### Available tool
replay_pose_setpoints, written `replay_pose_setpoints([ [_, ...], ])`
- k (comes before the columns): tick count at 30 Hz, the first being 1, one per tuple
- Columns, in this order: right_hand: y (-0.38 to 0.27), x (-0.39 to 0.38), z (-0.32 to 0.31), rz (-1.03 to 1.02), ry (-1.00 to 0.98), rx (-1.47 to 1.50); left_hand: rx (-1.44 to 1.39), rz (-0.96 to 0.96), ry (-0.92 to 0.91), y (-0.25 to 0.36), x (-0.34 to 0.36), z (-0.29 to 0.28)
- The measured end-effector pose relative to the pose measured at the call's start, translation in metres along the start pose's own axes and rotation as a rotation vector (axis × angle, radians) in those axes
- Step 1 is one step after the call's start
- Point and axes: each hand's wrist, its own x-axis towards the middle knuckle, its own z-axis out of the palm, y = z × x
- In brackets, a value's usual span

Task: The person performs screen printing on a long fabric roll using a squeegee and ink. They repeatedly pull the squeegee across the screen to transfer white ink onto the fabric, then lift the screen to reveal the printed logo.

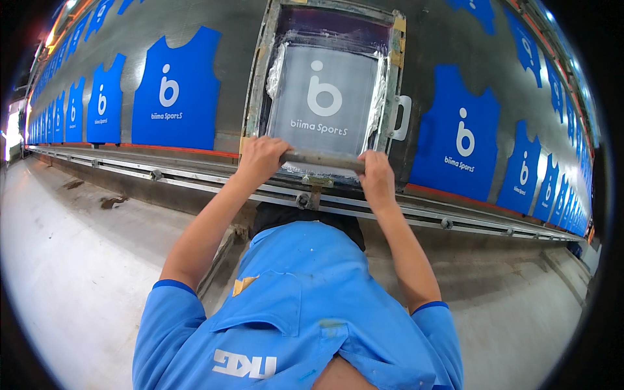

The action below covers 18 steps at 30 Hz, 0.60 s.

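A screen-printing frame (395,62) lies on the long dark table in front of me. Its grey mesh (292,81) carries a white rounded design with lettering below, and white ink (277,68) is smeared along the mesh edges. Across the frame's near end lies a squeegee (325,160) with a worn bar-like grip. My left hand (261,158) is closed on its left end, and my right hand (377,175) grips the right end. The squeegee's blade is mostly hidden under the bar. A white handle (403,117) sticks out from the frame's right side.
Blue vest-shaped fabric pieces (205,97) with white prints lie in rows left and right of the frame; one piece (439,123) is close on the right. A metal rail (214,188) with bolts runs along the table's near edge. Pale floor (71,260) extends below.
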Motion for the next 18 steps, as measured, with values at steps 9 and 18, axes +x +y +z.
replay_pose_setpoints([
  [9,-0.006,0.046,-0.027,-0.164,-0.039,-0.172,0.167,-0.013,-0.108,0.023,0.046,-0.032],
  [18,0.042,0.116,-0.019,0.106,-0.712,-0.149,0.04,-0.034,-0.652,-0.02,0.132,0.021],
])
